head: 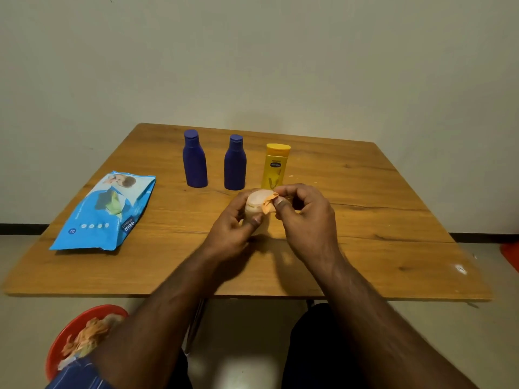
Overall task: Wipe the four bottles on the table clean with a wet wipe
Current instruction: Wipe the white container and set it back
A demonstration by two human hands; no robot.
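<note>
Both bare forearms enter from the lower edge and meet above the middle of the square wood-grain worktop [365, 192]. At lower left, on the floor beside the left forearm, a round red plastic bowl [60, 346] holds crumpled orange and pale scraps. The left hand [233, 223] has its grip closed around a small cream-coloured plastic bottle [254, 210], fingers and thumb curled about the body, with the bottle's round pale cap turned toward the camera. The right hand [306, 214] has its grip pinched on a small crumpled orange-tinted wet wipe [269, 202], held between thumb and fingertips and pressed against the cap and shoulder of the cream bottle. Whether the bottle's base rests on the worktop cannot be told.

Behind the hands, three more bottles stand upright in a row: a dark blue plastic bottle with a flip cap on the left [194, 160], a second dark blue plastic bottle at centre [235, 164], and a yellow flat-capped lotion bottle on the right [275, 167], the last just behind the held bottle and partly hidden by it. A light blue soft pack of wet wipes [104, 214] lies flat near the left edge of the worktop, well apart from the bottles.
</note>
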